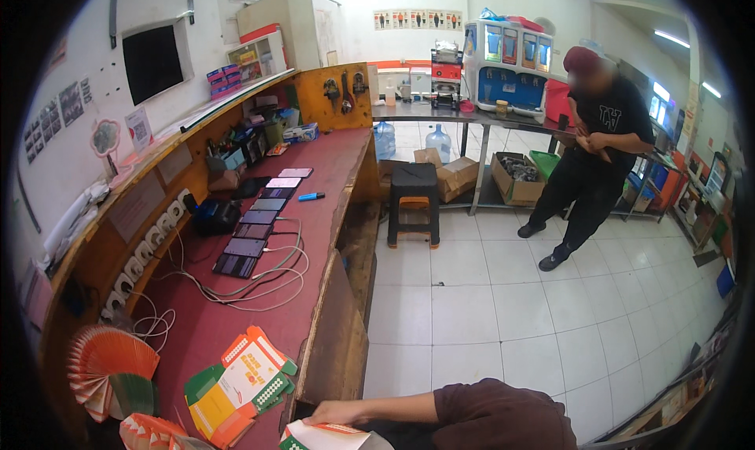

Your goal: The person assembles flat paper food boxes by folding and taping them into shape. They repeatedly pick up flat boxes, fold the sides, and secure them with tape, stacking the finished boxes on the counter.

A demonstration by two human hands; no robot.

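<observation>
My right hand [336, 413] reaches in from the lower edge, its arm in a dark brown sleeve. Its fingers are closed on the edge of a folding carton [326, 436] printed in white, orange and green, partly cut off by the picture's lower rim. To the left of this hand, flattened cartons [245, 378] in orange, white, yellow and green lie on the red tabletop [275, 312]. Fanned stacks of cartons [110, 363] stand at the table's near left corner, with more orange ones [153, 433] beneath them. My left hand is not in view.
Farther along the table lie a row of phones [253, 231], tangled white cables [287, 281] and a blue marker [312, 196]. Power sockets [145, 249] line the wooden back panel. A black stool [414, 202] stands beyond; another person [598, 135] stands by the far counter.
</observation>
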